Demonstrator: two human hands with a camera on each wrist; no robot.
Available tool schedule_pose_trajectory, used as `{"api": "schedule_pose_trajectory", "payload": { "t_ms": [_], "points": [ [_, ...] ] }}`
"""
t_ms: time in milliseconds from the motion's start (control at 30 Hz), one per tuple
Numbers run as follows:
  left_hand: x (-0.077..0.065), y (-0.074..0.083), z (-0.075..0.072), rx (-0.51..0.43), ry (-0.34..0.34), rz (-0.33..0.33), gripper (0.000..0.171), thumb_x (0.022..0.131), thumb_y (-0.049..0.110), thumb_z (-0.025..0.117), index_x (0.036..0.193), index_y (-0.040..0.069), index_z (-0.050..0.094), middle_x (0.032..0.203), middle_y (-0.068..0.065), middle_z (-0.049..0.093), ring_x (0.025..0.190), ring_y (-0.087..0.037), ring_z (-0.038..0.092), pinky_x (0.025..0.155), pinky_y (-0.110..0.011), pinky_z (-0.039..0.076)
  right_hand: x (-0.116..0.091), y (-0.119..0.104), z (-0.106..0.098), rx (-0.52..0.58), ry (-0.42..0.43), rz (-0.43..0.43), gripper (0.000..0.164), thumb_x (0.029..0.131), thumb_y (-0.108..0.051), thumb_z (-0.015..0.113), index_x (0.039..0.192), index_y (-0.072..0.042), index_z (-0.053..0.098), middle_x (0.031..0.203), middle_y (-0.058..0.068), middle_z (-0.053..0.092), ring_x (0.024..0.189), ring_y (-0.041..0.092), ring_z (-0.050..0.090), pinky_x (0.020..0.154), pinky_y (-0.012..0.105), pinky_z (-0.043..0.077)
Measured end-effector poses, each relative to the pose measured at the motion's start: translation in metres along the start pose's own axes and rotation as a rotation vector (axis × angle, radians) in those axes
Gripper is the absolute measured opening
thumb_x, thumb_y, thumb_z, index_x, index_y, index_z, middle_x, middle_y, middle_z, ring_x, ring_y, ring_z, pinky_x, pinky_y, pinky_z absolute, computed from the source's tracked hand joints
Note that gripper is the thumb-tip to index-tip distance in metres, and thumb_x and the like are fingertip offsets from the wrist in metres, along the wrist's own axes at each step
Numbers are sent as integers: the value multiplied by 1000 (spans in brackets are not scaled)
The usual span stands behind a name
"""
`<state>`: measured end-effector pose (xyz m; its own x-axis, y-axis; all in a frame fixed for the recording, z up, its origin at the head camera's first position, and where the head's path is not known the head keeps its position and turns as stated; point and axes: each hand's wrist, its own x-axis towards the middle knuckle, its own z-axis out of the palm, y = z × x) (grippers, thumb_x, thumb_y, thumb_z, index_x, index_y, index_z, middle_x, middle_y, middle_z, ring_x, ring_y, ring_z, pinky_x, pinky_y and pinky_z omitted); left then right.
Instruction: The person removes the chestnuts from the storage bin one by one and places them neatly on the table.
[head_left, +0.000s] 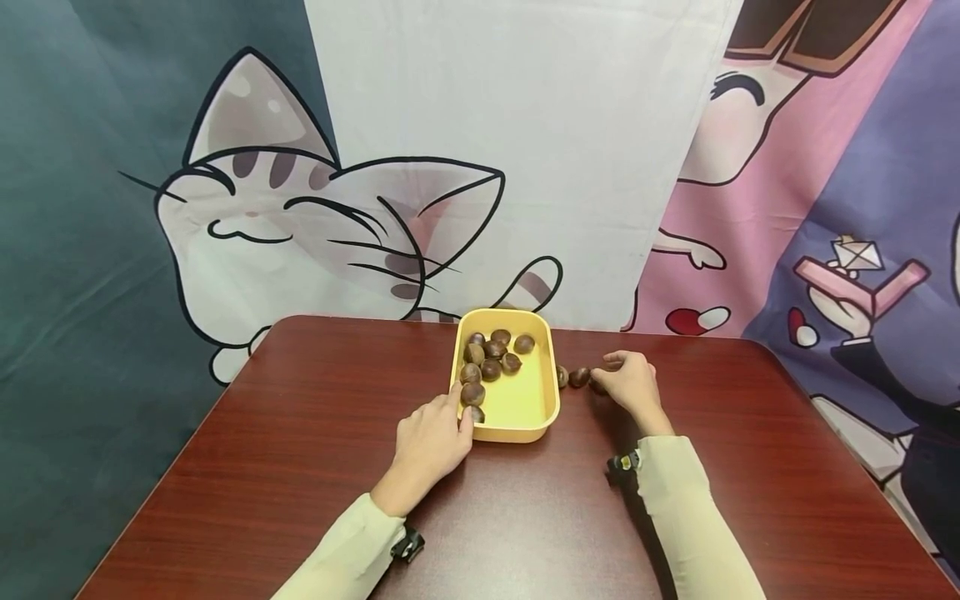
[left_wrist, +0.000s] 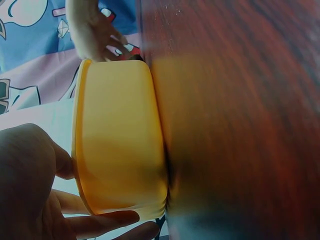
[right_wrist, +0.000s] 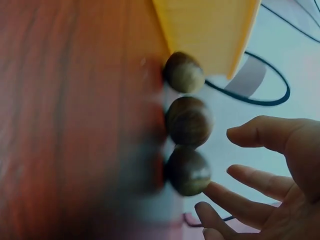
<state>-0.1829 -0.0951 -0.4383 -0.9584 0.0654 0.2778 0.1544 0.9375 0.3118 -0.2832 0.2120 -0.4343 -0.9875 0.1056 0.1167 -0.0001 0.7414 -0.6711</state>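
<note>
Pale sleeves (head_left: 693,508) at five and seven o'clock in the head view, closest to the lens, with dark wrist devices (head_left: 408,543) on both. Left grip (head_left: 431,437) at seven o'clock of the yellow container (head_left: 521,404), narrow around its near corner: thumb on the near side, fingers along the outer left wall. Right grip (head_left: 632,385) at three o'clock of it, fairly wide, thumb well parted from the fingers in the right wrist view; one fingertip right at the edge of the outermost chestnut (right_wrist: 188,171), cannot tell whether touching. Part of a row of three loose chestnuts (right_wrist: 190,121) on the reddish-brown worktop (head_left: 337,400), leading from beside the container out toward three o'clock. Inside the container, more chestnuts (head_left: 494,349), gathered mostly between eight and one o'clock. In the way: the container's raised right wall, between row and inside; right-hand fingers too, partly covering the outermost chestnut in the head view. Beyond the far edge, at twelve o'clock, a printed backdrop (head_left: 562,125), with a cartoon cat (head_left: 288,258) toward eleven.
</note>
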Motion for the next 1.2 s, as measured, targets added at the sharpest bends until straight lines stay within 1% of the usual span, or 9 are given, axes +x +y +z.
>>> {"api": "schedule_pose_trajectory", "payload": {
  "t_ms": [100, 267, 467, 533, 633, 800, 967, 1100, 1200],
  "points": [
    [0, 0, 0, 2, -7, -1, 51, 97, 36, 52, 139, 7, 58, 115, -8, 70, 90, -34, 70, 60, -50, 51, -1, -12, -1, 24, 16, -37, 40, 85, -19, 69, 117, 5, 68, 111, 24, 70, 106, 40, 63, 92, 52, 47],
    [0, 0, -1, 3, -7, -5, 51, 98, 36, 52, 140, 8, 57, 116, -8, 70, 91, -34, 70, 61, -51, 52, -4, -35, 1, 68, 23, -106, 35, 86, -15, 70, 115, 4, 69, 110, 24, 70, 104, 38, 67, 93, 51, 47],
    [0, 0, 0, 10, -20, -6, 52, 98, 37, 50, 141, 8, 56, 118, -7, 70, 92, -33, 70, 62, -50, 52, -11, -65, 12, 119, -5, -171, 34, 85, -15, 73, 113, 3, 70, 110, 21, 71, 102, 34, 69, 88, 47, 52],
    [0, 0, 0, 9, -19, -5, 52, 98, 36, 51, 141, 8, 56, 117, -8, 70, 92, -34, 70, 61, -50, 52, -14, -75, 16, 119, -18, -162, 34, 84, -17, 73, 114, 0, 71, 109, 18, 72, 101, 31, 69, 85, 47, 53],
    [0, 0, 0, 10, -19, -3, 52, 98, 37, 51, 141, 8, 56, 117, -8, 70, 91, -34, 70, 61, -50, 52, -18, -86, 24, 142, -33, -185, 34, 83, -15, 74, 113, 1, 71, 108, 18, 72, 99, 32, 70, 83, 45, 54],
    [0, 0, 0, 15, -17, 1, 52, 98, 37, 51, 140, 7, 57, 117, -8, 70, 91, -34, 70, 61, -50, 52, -24, -100, 39, 199, -70, -251, 34, 81, -9, 77, 112, 3, 70, 110, 19, 71, 96, 35, 71, 80, 40, 56],
    [1, 0, -1, 18, -27, -8, 52, 98, 37, 50, 142, 8, 56, 118, -7, 69, 91, -33, 70, 61, -50, 52, -28, -110, 50, 235, -113, -265, 36, 81, -8, 77, 114, 5, 68, 108, 22, 71, 92, 33, 72, 78, 39, 57],
    [1, 0, -1, 14, -27, -9, 52, 98, 37, 51, 141, 8, 56, 118, -7, 70, 90, -33, 70, 60, -50, 52, -31, -115, 56, 200, -127, -264, 35, 81, -11, 77, 112, 3, 69, 104, 19, 73, 88, 29, 72, 80, 41, 55],
    [1, 1, -1, 12, -22, -6, 51, 98, 37, 51, 141, 8, 57, 116, -6, 70, 88, -33, 70, 58, -49, 51, -34, -118, 59, 181, -143, -260, 34, 82, -13, 78, 111, 0, 69, 104, 17, 73, 91, 29, 71, 81, 43, 53]
  ]
}}
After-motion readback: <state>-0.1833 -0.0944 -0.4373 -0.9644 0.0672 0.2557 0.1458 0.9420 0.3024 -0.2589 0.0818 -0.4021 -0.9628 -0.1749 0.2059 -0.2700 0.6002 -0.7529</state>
